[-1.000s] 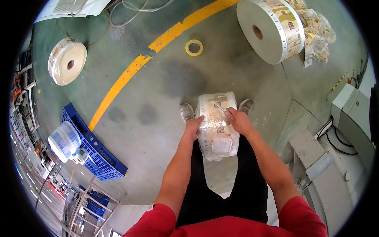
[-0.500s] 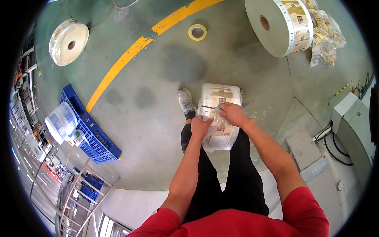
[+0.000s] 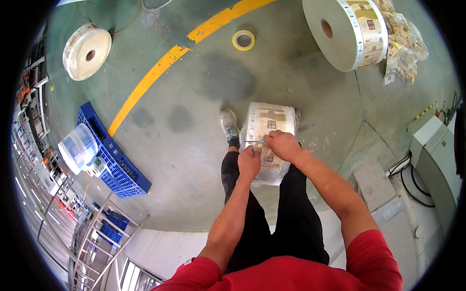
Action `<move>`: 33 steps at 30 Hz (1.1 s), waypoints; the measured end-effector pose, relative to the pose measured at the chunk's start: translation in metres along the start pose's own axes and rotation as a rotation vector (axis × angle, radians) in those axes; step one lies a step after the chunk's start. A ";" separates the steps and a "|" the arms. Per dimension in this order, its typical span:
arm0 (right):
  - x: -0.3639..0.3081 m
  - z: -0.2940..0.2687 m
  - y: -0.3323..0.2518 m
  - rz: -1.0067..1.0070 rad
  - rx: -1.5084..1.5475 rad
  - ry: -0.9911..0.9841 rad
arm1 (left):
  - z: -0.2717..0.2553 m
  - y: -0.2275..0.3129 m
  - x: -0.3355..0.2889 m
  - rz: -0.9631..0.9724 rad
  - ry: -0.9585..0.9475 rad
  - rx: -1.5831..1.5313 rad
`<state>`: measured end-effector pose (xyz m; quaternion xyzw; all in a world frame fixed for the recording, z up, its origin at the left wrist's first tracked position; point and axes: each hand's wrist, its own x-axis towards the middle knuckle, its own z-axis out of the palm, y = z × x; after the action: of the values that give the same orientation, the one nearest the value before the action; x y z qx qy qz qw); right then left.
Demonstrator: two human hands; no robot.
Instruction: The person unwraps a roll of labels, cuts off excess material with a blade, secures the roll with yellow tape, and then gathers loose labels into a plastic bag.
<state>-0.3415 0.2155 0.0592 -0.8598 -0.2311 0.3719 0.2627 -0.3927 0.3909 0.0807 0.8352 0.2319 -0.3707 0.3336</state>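
A roll of printed film point(image 3: 273, 115), wrapped in clear plastic, rests on the floor between my legs. In my right hand point(image 3: 282, 146) is a small knife with a teal part near the fingers and a thin blade point(image 3: 252, 141) pointing left across the top of the roll. Next to it, my left hand point(image 3: 250, 161) is closed at the roll's left side, its fingertips pinching the clear plastic wrap point(image 3: 252, 147). The knife's handle is mostly hidden by my right hand.
A large printed film roll point(image 3: 335, 34) lies far right beside crumpled film point(image 3: 405, 46). Yellow tape point(image 3: 251, 41) sits ahead on the floor. At left are a pale roll point(image 3: 77, 53) and a blue pallet point(image 3: 124, 169) bearing a wrapped roll point(image 3: 77, 150). A grey cabinet point(image 3: 439, 155) stands right.
Both hands have moved slightly nearer to me along the roll. The knife has come down with my right hand, and its blade lies more level above my left hand.
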 end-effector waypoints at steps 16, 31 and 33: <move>-0.019 -0.013 0.036 0.199 0.167 0.085 | 0.020 0.057 0.032 -0.094 -0.151 0.206; -0.133 -0.006 0.100 0.226 0.146 0.112 | 0.012 0.037 -0.028 0.145 -0.198 0.060; -0.114 -0.003 0.077 0.232 0.168 0.154 | 0.019 0.038 -0.020 0.244 -0.156 0.031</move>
<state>-0.3936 0.0887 0.0722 -0.8818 -0.0774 0.3508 0.3057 -0.3897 0.3489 0.1017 0.8310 0.0961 -0.3944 0.3803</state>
